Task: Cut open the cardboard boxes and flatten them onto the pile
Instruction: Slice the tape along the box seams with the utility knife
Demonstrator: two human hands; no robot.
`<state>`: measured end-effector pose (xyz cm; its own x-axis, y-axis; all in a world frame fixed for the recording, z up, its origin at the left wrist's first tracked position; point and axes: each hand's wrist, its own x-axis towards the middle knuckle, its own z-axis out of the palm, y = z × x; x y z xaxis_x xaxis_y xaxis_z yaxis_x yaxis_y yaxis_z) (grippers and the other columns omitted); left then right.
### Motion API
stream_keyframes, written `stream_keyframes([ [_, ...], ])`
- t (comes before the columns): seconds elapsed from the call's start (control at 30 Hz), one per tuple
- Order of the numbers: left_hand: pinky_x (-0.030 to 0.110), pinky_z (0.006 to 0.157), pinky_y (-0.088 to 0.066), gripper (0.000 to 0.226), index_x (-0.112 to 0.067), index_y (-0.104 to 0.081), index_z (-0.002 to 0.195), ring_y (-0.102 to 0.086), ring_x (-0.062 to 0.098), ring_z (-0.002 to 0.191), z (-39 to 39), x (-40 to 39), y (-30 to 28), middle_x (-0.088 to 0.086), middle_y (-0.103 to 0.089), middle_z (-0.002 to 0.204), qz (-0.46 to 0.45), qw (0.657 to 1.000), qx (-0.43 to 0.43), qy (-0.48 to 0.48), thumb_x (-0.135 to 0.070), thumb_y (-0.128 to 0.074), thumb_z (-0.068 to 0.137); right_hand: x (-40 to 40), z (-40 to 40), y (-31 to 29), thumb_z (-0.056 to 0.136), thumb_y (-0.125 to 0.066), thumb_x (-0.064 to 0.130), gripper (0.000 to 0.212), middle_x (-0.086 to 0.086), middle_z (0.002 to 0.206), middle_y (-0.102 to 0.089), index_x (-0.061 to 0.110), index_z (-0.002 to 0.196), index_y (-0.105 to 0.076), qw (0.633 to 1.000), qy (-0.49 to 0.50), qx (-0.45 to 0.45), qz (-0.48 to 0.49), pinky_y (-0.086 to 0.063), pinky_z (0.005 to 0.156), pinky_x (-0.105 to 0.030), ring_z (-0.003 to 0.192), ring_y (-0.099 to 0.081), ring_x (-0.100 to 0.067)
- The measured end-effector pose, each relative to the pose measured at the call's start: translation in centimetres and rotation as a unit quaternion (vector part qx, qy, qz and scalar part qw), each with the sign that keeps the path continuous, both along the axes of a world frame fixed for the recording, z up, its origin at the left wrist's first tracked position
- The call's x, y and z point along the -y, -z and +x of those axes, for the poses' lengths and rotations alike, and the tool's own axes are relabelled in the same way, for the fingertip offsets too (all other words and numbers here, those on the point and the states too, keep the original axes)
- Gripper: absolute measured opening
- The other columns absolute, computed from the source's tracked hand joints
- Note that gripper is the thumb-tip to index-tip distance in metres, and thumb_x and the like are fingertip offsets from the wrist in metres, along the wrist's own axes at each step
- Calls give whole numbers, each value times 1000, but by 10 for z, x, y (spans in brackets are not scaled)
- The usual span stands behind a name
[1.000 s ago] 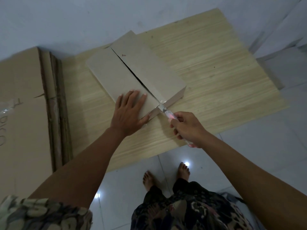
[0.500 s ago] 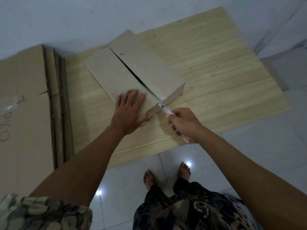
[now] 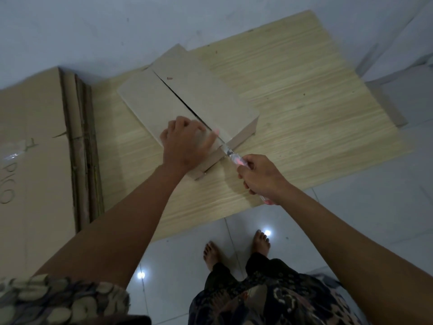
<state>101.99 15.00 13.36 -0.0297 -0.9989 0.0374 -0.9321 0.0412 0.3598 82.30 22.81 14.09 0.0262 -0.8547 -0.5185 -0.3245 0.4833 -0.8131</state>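
Head view, box: the cardboard box (image 3: 187, 106) lies on a pale wooden board (image 3: 304, 95) set on the tiled floor (image 3: 363, 219); its top seam gapes as a dark slit running from the far end toward the near edge.
Head view, left hand: the left hand (image 3: 185, 146) presses down on the left top flap at the near end, fingers curled and blurred; grip: nothing grasped, bearing on the flap only.
Head view, right hand: the right hand (image 3: 262, 177) is clenched around the handle of a utility knife (image 3: 230, 154), the blade end meeting the box at the near end of the seam.
Head view, pile: the pile of flattened cardboard (image 3: 35, 141) lies to the left, just beside the board, with edges of several sheets showing.
Stage, judged: top seam nearly cut through; flattening not yet begun.
Risk 1: the left fingertips sit just beside the blade line; a slip of the knife sideways could reach them.
Risk 2: the knife points along a line toward the body and the bare feet (image 3: 236, 249); a sudden release of tape could carry the blade past the box edge.
Risk 3: uneven pressure on one flap could let the box skid on the smooth board.
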Motion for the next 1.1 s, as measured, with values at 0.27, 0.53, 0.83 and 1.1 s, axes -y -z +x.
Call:
stream_keyframes([
  [0.27,44,114,-27,42,-26,-75,107,-40,30,128,-56,24,-14,5,-47,132,135,951,-76,-269,-59,-56,90,0,-13,3,100,-54,44,38,-15,84,-70,10,87,-66,997,-21,-69,-42,-55,61,-42,63,-60,-20],
  [0.53,45,113,-28,30,-35,-68,68,-44,21,126,-64,17,-15,-10,-56,118,139,950,-133,-246,-64,-73,75,5,-20,1,101,-56,37,35,-20,88,-71,4,96,-66,999,12,-37,-18,-48,48,-25,58,-59,-16],
  [0.83,54,119,10,24,-27,-61,85,-57,6,95,-76,17,-8,-21,-58,72,131,936,-234,-229,-50,-64,91,7,-32,-3,101,-57,40,37,-11,77,-65,6,91,-66,999,40,-18,-10,-44,47,-25,54,-55,-12],
  [1.1,58,119,11,25,-26,-63,86,-57,7,89,-73,19,-9,-21,-61,73,143,939,-222,-223,-51,-65,90,29,-42,-14,102,-54,43,35,-13,89,-72,12,96,-68,996,13,-83,-27,-48,48,-22,60,-61,-13],
])
